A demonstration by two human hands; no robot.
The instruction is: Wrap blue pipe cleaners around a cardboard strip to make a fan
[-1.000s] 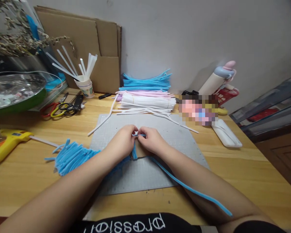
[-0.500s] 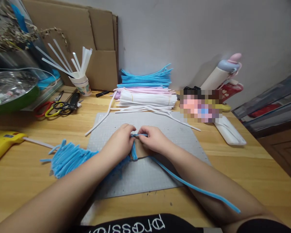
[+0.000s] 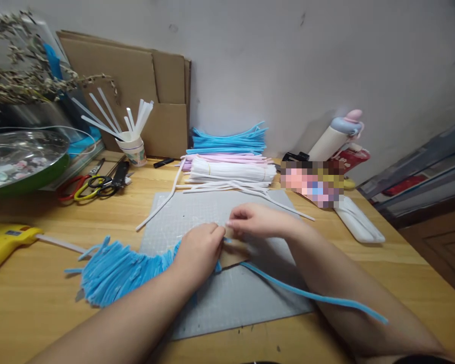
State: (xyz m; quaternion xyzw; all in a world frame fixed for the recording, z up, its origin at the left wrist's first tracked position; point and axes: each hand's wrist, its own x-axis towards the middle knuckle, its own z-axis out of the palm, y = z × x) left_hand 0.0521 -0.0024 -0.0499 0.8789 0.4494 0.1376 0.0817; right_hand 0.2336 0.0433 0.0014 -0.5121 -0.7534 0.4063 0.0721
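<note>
My left hand (image 3: 200, 248) is closed over a brown cardboard strip (image 3: 233, 257), pressing it near the grey cutting mat (image 3: 250, 296). Blue pipe cleaners (image 3: 125, 270) are wound closely around the strip's left part, which curves out past my left wrist. From under the bare cardboard end, one long blue pipe cleaner (image 3: 311, 294) runs right, across in front of my right forearm. My right hand (image 3: 256, 221) is just above the cardboard's far edge, fingers pinched together. Whatever lies between those fingertips is too small to make out.
Bundles of blue, pink and white pipe cleaners (image 3: 231, 172) lie behind the mat. At left are a yellow glue gun (image 3: 11, 245), scissors (image 3: 87, 187) and a cup (image 3: 132, 150) of glue sticks. A bottle (image 3: 328, 144) and white case (image 3: 358, 220) are at right.
My right hand has lifted up and right, away from the blue pipe cleaner it was pinching. The left hand has shifted slightly right and lower in view, as the camera tilted up.
</note>
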